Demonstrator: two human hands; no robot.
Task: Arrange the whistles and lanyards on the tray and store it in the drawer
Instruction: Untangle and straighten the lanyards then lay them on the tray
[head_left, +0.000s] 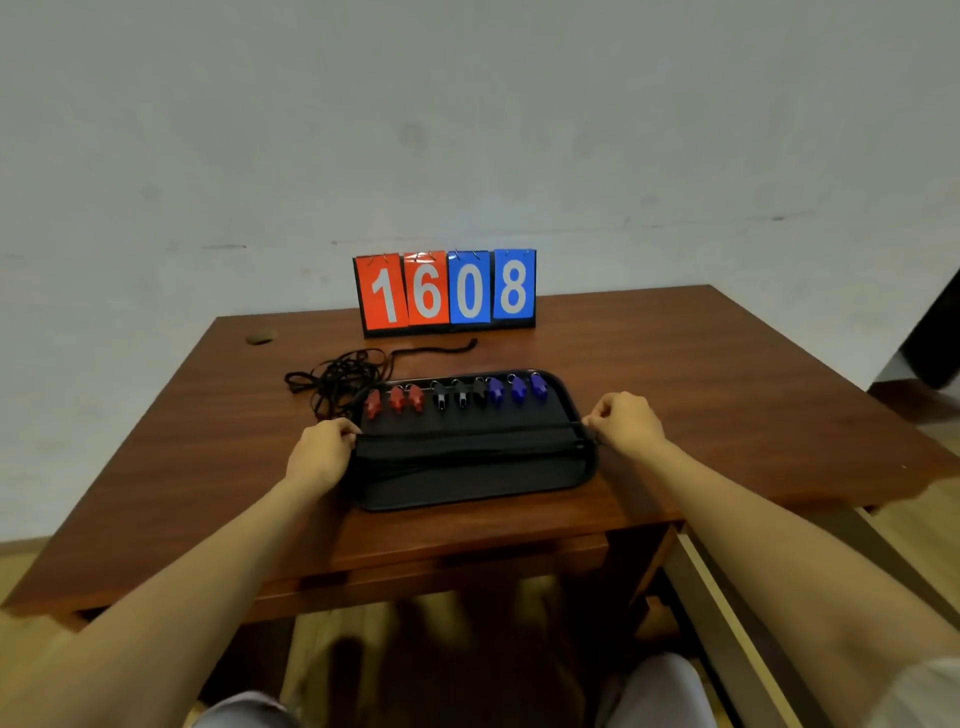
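A black tray (467, 488) lies on the wooden table. Along its far edge stand three red whistles (396, 400), three black whistles (461, 395) and three blue whistles (517, 388) in a row. A black lanyard (467, 432) is stretched straight across the tray's middle; more lanyards lie under it on the tray. My left hand (319, 454) pinches its left end at the tray's left rim. My right hand (626, 423) pinches its right end at the right rim. A tangle of loose black lanyards (337, 379) lies on the table behind the tray's left corner.
A flip scoreboard (445, 292) reading 1608 stands at the table's back edge against the wall. A small brown object (261, 338) lies at the back left. An open drawer's rail (727, 613) shows below the table at the right.
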